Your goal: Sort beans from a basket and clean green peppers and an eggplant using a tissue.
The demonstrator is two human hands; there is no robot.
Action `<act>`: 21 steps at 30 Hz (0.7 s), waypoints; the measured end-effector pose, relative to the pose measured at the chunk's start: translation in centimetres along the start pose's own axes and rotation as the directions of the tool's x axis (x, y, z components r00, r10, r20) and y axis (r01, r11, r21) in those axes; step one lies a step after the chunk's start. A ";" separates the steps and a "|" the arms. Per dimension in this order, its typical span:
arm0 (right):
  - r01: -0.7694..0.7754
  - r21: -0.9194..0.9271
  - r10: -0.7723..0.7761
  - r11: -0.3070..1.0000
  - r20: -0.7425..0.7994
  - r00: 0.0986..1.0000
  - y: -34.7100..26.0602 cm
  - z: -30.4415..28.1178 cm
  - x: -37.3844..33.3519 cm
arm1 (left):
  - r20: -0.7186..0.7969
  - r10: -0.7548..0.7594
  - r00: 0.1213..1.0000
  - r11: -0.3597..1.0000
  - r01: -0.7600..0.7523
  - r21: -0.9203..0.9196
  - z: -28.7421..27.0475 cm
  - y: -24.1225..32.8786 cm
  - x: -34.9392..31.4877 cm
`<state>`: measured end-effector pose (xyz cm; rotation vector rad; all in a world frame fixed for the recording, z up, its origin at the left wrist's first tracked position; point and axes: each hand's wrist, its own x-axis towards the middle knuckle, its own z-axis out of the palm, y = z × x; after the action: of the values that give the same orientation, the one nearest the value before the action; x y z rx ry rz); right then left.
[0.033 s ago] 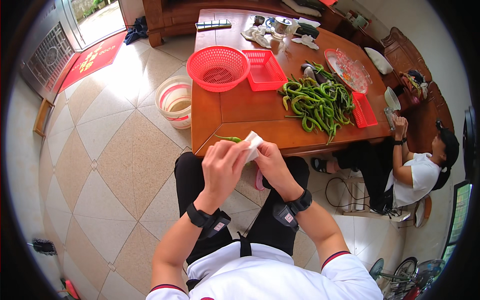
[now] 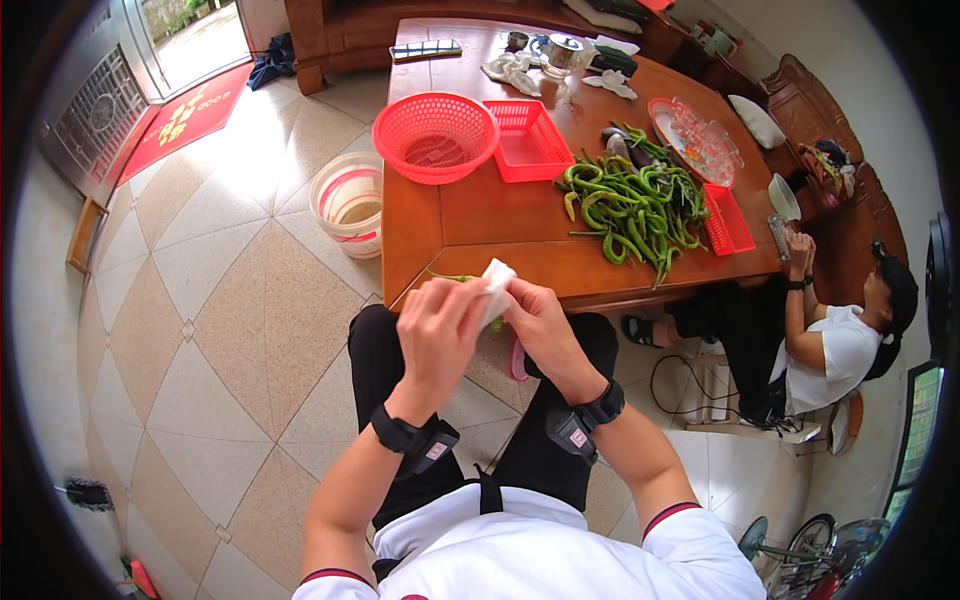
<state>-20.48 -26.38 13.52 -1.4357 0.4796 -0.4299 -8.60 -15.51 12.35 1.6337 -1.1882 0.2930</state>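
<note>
Over the near table edge, both my hands are closed around a long green pepper (image 2: 450, 277) and a folded white tissue (image 2: 495, 284). My left hand (image 2: 437, 328) presses the tissue about the pepper, whose thin end sticks out past the fingers on the left. My right hand (image 2: 540, 325) pinches at the other end, which is mostly hidden; a bit of green shows below the tissue. Ahead to the right lies a heap of green peppers (image 2: 635, 205) on the wooden table (image 2: 490, 228), with dark eggplants (image 2: 617, 147) behind it.
A round red basket (image 2: 436, 138) and a rectangular red basket (image 2: 530, 140) stand beyond my hands. Another red basket (image 2: 728, 220) is right of the heap. A white bucket (image 2: 347, 205) sits on the floor, left of the table. Another person (image 2: 830, 335) sits at the right.
My left hand and the tissue have shifted slightly left along the pepper, covering more of its thin end. The right hand stays almost in place.
</note>
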 end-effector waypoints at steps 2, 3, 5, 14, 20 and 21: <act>0.011 -0.009 -0.011 1.000 -0.007 1.000 -0.7 0.2 -0.3 | -0.017 -0.055 0.998 0.993 0.057 0.103 -0.6 -0.6 0.5; -0.006 -0.014 0.006 1.000 -0.031 1.000 -1.0 0.2 -0.5 | -0.036 -0.056 0.998 0.990 0.060 0.129 -0.9 -1.2 0.6; -0.022 -0.011 0.021 1.000 -0.082 0.996 -1.4 0.2 -0.6 | -0.089 -0.120 0.989 0.989 0.127 0.081 -1.2 -1.9 0.8; 0.023 -0.101 -0.026 0.995 -0.024 0.999 -0.3 0.5 -0.6 | -0.010 -0.089 0.996 0.995 0.090 0.043 -0.7 0.0 0.6; 0.023 -0.177 -0.036 0.984 -0.067 0.997 -0.7 0.2 -1.3 | -0.111 -0.237 0.965 0.971 0.235 -0.034 -1.7 -2.0 1.4; 0.028 -0.201 -0.050 0.979 -0.103 0.993 -0.8 0.4 -1.2 | -0.101 -0.249 0.963 0.968 0.245 -0.051 -1.9 -1.6 1.4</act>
<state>-21.25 -25.52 14.38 -1.6233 0.5953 -0.5036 -5.96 -14.76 13.16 1.6908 -0.8933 0.1946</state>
